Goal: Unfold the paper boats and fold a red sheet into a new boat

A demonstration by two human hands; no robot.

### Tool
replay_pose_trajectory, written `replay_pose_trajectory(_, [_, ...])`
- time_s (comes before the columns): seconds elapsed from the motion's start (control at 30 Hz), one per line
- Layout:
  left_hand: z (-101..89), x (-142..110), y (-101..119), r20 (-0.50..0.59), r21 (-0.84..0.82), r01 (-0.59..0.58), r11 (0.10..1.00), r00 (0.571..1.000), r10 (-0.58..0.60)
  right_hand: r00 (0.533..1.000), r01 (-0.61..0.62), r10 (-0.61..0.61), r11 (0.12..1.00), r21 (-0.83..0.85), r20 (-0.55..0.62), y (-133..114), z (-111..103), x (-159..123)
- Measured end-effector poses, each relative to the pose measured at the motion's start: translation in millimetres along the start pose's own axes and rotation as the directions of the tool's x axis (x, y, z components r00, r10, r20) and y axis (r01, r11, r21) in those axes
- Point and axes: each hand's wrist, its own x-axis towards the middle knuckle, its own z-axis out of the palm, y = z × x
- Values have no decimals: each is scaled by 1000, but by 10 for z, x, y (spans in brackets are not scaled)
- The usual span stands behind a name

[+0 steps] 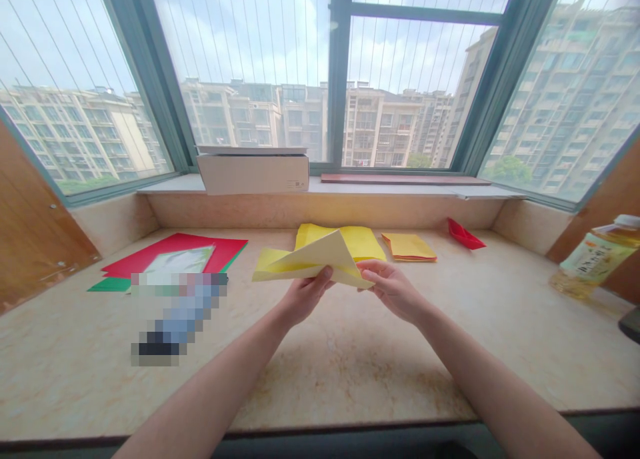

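Observation:
A pale yellow sheet of folded paper is held up above the counter between both hands, with a pointed flap rising in its middle. My left hand grips its lower edge, thumb on the near face. At the paper's right corner, my right hand pinches the edge between thumb and fingers. Brighter yellow paper lies flat on the counter just behind. To the right of that rests a stack of orange-yellow folded paper, and farther right a red folded paper boat.
Red sheets and green sheets lie at the left, with a blurred-out item nearer me. A white box stands on the window ledge. At the right is a drink bottle; the counter's front edge runs below my arms.

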Motion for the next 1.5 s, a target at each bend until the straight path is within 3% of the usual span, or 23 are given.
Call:
replay_pose_trajectory(0.13, [-48, -4, 30, 9, 69, 6, 998, 1000, -7, 991, -39, 49, 996, -78, 128, -65, -25, -28])
replay_pose_trajectory(0.23, [-103, -15, 18, 2, 154, 10, 988, 1000, -10, 986, 3, 30, 980, -199, 163, -44, -57, -27])
replay_pose_trajectory(0.47, [-182, -16, -32, -1, 252, 24, 968, 1000, -25, 986, 155, -166, 913, -377, 3, 117, -29, -2])
replay_pose_trajectory(0.63, [-56, -39, 45, 66, 232, 37, 972, 996, -53, 978, 162, -205, 836, -524, -25, 83, -25, -30])
replay_pose_trajectory(0.77, [40, -37, 96, 148, 189, 4, 982, 988, -32, 979, 151, -201, 839, -523, -40, 66, -63, -12])
replay_pose_trajectory(1.0, [1, 58, 324, -75, 58, -221, 973, 971, 225, 988, 68, -125, 876, -477, -89, 65, -314, 38])
replay_pose_trajectory(1.1, [-87, 83, 446, -146, 20, -171, 985, 974, 172, 991, 47, -100, 879, -474, -87, 23, -405, 30])
replay_pose_trajectory(1.17, [-148, 85, 490, -154, 88, -104, 991, 981, 117, 992, 46, -95, 884, -466, -81, -3, -447, 27])
replay_pose_trajectory(1.33, [-218, 83, 497, -100, 328, 30, 944, 995, 3, 994, 19, -69, 869, -494, -84, -38, -571, 18])
replay_pose_trajectory(1.5, [-192, 94, 469, -67, 380, 74, 922, 996, -52, 990, -35, -34, 877, -480, -135, -72, -697, -2])
